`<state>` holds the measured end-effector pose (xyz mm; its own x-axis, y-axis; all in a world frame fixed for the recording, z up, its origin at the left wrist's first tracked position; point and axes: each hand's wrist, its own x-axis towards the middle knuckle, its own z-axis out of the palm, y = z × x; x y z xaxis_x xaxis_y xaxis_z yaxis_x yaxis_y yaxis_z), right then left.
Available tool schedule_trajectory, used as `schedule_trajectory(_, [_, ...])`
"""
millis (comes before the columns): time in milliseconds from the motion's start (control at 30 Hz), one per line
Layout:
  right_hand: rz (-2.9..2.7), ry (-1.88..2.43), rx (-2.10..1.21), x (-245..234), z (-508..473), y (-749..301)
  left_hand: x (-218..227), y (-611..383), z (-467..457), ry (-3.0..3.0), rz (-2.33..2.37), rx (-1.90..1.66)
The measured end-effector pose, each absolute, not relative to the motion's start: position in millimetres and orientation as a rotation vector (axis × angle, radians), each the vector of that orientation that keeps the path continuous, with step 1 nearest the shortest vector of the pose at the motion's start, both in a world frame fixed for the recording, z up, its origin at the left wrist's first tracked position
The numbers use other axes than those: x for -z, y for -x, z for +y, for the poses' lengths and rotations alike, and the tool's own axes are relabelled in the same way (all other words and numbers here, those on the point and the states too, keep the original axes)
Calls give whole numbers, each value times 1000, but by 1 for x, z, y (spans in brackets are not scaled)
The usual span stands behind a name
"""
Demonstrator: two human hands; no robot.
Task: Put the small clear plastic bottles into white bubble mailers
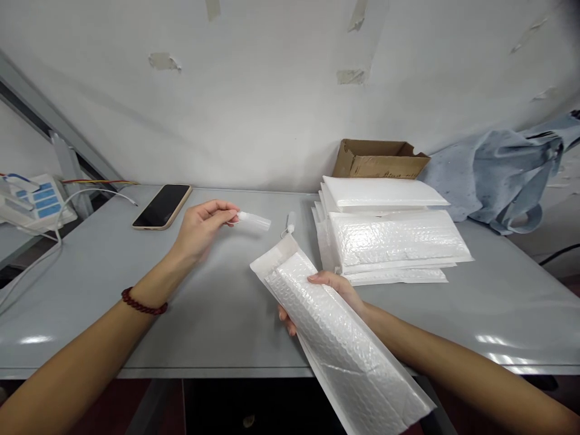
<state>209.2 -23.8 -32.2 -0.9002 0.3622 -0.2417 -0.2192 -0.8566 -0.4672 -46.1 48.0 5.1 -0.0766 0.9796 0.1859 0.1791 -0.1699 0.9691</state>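
Between thumb and fingers, my left hand (205,225) pinches the white-capped end of a small clear plastic tube (254,221), raised a little over the table. My right hand (338,290) grips a white bubble mailer (335,326), thumb on top and fingertips showing at its left edge. The mailer slants from the table's middle down past its front edge, its flap end pointing away from me. A second small tube (290,222) with a white cap and a thin loop lies on the table just beyond the flap.
A stack of white bubble mailers (399,238) lies on the grey table (217,314) at right, before an open cardboard box (385,166). Light-blue cloth (493,175) sits at far right. Left are a phone (163,206), a white cable (97,190) and a power strip (43,202).
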Motion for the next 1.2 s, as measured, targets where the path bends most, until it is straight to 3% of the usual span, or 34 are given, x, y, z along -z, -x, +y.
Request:
schedule_trajectory(333, [-659, 500, -2703, 31, -24, -208, -10, 23, 20, -1622, 1007, -742])
schedule_trajectory(533, [-658, 504, -2668, 29, -25, -208, -6, 7, 10, -1969, 1252, -897])
schedule_trajectory(800, [-628, 518, -2673, 29, -24, -208, -5, -1, 2, -2146, 1175, -994])
schedule_trajectory(1067, [-651, 433, -2755, 36, -23, -210, -18, 3, -9, -2038, 754, -496])
schedule_trajectory(1200, [-638, 425, -2713, 36, -22, -209, -15, 5, 1, -1797, 1015, -795])
